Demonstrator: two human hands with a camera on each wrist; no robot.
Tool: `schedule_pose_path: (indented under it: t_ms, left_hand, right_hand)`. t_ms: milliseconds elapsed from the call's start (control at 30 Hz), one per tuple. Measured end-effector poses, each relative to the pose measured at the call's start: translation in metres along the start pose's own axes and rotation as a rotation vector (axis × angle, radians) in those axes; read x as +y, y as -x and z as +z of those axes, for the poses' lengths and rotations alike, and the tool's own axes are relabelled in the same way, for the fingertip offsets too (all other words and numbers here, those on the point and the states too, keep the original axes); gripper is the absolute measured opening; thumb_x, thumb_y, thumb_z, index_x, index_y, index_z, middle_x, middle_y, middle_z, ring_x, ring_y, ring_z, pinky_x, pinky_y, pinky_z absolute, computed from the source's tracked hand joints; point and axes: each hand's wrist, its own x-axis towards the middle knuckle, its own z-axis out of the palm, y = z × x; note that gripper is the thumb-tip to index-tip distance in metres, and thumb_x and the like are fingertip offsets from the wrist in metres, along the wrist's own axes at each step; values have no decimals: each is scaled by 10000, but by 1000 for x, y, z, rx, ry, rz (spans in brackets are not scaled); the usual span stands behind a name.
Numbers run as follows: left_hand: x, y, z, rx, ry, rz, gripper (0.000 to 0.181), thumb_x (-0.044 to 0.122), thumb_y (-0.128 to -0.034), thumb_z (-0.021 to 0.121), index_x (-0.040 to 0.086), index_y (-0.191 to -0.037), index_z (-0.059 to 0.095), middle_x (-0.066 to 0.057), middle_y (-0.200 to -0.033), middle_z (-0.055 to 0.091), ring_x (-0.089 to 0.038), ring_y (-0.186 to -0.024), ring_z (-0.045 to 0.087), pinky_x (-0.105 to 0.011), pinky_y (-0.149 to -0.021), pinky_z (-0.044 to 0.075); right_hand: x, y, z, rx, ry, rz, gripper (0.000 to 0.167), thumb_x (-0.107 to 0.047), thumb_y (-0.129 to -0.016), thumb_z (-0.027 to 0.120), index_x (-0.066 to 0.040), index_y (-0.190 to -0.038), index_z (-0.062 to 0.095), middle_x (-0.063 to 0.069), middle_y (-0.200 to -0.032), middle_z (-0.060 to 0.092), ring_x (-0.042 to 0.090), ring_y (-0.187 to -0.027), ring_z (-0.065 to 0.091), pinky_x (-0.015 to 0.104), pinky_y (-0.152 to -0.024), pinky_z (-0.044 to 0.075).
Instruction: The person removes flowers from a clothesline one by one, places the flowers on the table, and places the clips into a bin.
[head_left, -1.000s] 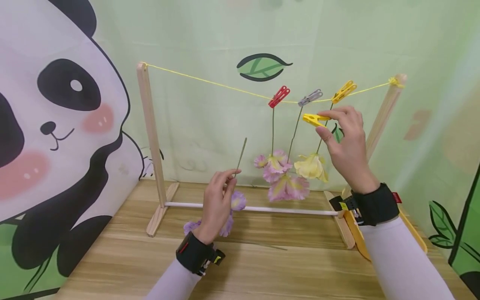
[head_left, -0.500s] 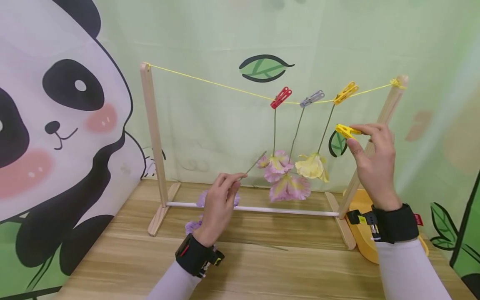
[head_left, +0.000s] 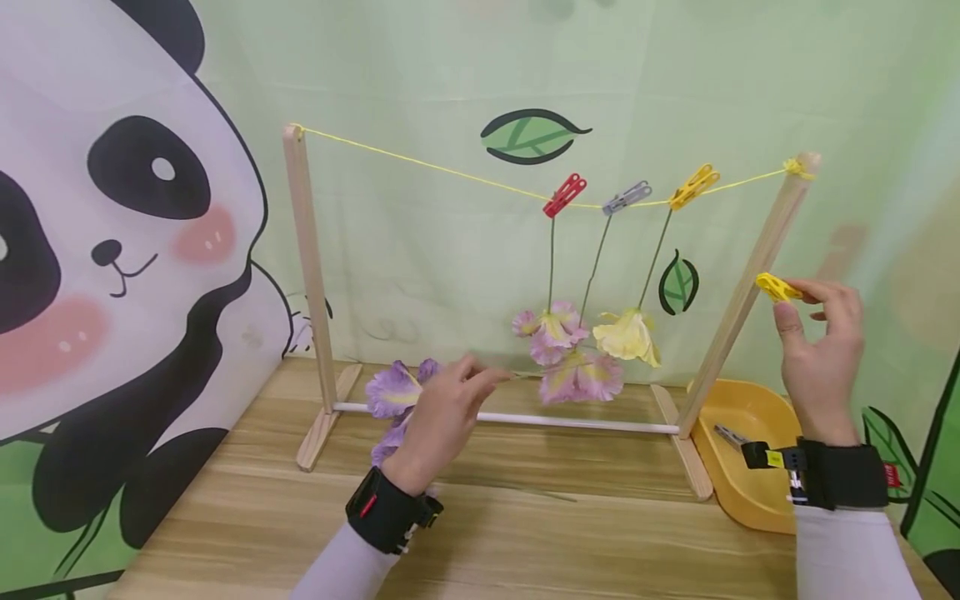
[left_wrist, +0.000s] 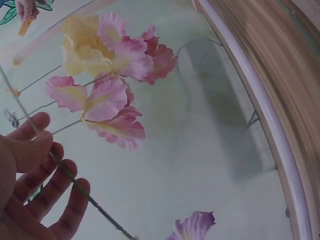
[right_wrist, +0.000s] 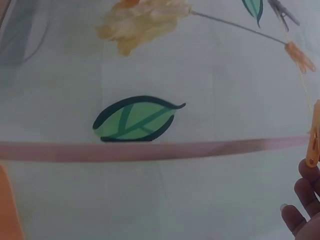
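Note:
My left hand (head_left: 446, 408) pinches the thin green stem (left_wrist: 95, 204) of a purple artificial flower (head_left: 392, 390) between thumb and forefinger. The stem points right and lies nearly level; the bloom is partly hidden behind the hand. At the right, beyond the wooden post, my right hand (head_left: 822, 367) holds a yellow clothespin (head_left: 777, 287) by its handle end. From a yellow string (head_left: 420, 161) hang two pink flowers (head_left: 581, 379) and a pale yellow flower (head_left: 626, 336), heads down. A red clothespin (head_left: 564, 196), a grey clothespin (head_left: 627, 198) and another yellow clothespin (head_left: 693, 187) grip their stems.
Two wooden posts (head_left: 307, 267) carry the string, joined low down by a white rod (head_left: 577, 421). An orange-yellow tray (head_left: 738, 500) stands by the right foot, with a grey clothespin (head_left: 729, 435) inside. Behind hangs a printed green cloth (head_left: 420, 75).
My right hand has moved right and down, away from the string, with the yellow clothespin. In my left hand the flower has swung round: its stem now points right, and more of its bloom shows.

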Motion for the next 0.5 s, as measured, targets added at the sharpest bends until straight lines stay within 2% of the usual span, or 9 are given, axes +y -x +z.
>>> schedule_pose_path:
  t_ms: [233, 367, 433, 500]
  left_hand:
    - [2, 4, -2, -138, -53, 35, 234, 86, -1030, 628, 182, -1201, 756, 2, -943, 619, -103, -734, 513, -233, -600, 408]
    - [4, 5, -4, -184, -74, 46, 282, 0, -1009, 646, 188, -1179, 769, 7, -903, 613, -85, -674, 493, -209, -554, 373]
    - [5, 6, -5, -217, -89, 47, 323, -45, -974, 671, 191, -1165, 779, 12, -880, 605, -75, -646, 467, -203, -537, 359]
    - [5, 7, -5, -260, -102, 40, 329, -52, -943, 701, 194, -1143, 790, 21, -861, 597, -69, -630, 437, -199, -532, 353]
  right_hand:
    - [34, 6, -14, -35, 97, 103, 312, -102, -1052, 627, 44, -1327, 649, -280, -1101, 420, -45, -1076, 372, 212, -919, 246]
    - [51, 12, -18, -56, 147, 140, 314, -110, -1059, 617, 55, -1325, 643, -270, -1083, 396, -61, -1057, 342, 216, -913, 239]
    - [61, 14, -19, -83, 171, 160, 317, -109, -1061, 612, 61, -1328, 636, -226, -1078, 401, -66, -1045, 325, 219, -903, 236]
    - [72, 17, -19, -124, 194, 174, 324, -114, -1065, 607, 67, -1332, 625, -119, -1091, 448, -60, -1029, 309, 230, -884, 235]
